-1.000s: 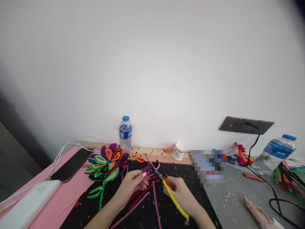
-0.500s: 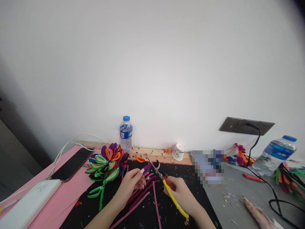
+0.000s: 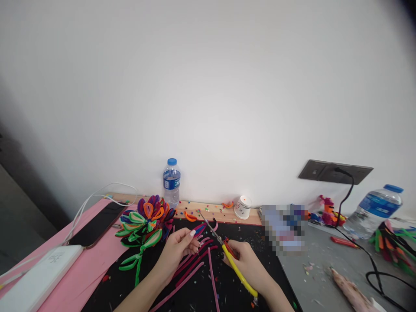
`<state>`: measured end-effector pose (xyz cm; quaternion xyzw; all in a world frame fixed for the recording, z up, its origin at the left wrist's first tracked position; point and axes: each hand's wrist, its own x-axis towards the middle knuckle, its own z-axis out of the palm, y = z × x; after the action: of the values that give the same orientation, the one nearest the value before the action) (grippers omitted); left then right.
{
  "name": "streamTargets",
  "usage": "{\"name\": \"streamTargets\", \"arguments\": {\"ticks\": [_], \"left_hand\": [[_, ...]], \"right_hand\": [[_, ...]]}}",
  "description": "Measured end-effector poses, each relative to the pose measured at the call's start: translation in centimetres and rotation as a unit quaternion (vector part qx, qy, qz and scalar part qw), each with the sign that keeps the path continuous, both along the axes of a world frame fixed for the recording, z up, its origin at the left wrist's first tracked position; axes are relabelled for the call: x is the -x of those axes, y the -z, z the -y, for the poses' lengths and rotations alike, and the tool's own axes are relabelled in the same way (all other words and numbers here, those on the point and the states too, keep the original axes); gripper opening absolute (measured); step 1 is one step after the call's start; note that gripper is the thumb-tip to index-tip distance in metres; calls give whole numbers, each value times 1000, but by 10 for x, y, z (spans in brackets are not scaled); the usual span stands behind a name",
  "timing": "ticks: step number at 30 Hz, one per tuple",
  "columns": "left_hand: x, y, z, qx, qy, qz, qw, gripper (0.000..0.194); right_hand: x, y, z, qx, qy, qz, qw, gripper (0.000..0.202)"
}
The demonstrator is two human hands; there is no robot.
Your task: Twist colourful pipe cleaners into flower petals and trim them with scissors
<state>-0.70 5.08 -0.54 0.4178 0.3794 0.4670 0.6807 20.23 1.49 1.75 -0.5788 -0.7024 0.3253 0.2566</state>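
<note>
Between thumb and fingers, my left hand pinches a small magenta and blue petal of fuzzy stems. My right hand is wrapped round yellow-handled pliers or scissors, whose metal tips point up and left, close to the petal's right side. Whether the tips touch the petal I cannot tell. Several pink and magenta fuzzy stems lie on the black mat under and between my hands. Left of my left hand is a multicoloured fuzzy flower with a green stem.
A water bottle and a white paper cup stand by the wall. A phone and white power bank are at the left. On the right are another bottle, a black cable and a red pen.
The petal in my left hand has tilted slightly, and that hand has shifted a little. My right hand and its tool are almost unchanged.
</note>
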Motion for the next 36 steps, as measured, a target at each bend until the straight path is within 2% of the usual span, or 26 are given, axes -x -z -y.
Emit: {"name": "streamTargets", "arguments": {"ticks": [5,9,23,25,27,31,33,36], "left_hand": [[0,-2,1,15,46,0,999,26],[-1,2,2,6,73,-18,997,22],[-4,2,2,13,57,-117,991,29],[-4,4,0,-12,60,-141,988,26],[-3,7,-1,-68,62,-177,980,25],[0,7,-1,-200,31,-270,942,30],[0,5,0,-229,22,-291,929,31],[0,-1,3,-227,37,-290,929,31]], "right_hand": [[0,-1,0,-6,-1,1,1000,19],[-1,2,1,-2,-10,7,1000,20],[0,5,2,-4,-21,35,999,20],[-1,6,1,-7,-19,38,999,20],[-1,6,1,-11,-18,44,999,20],[-2,6,1,-11,-22,54,998,20],[-2,6,1,-12,-24,57,998,21],[-3,8,1,-18,-22,62,998,21]]}}
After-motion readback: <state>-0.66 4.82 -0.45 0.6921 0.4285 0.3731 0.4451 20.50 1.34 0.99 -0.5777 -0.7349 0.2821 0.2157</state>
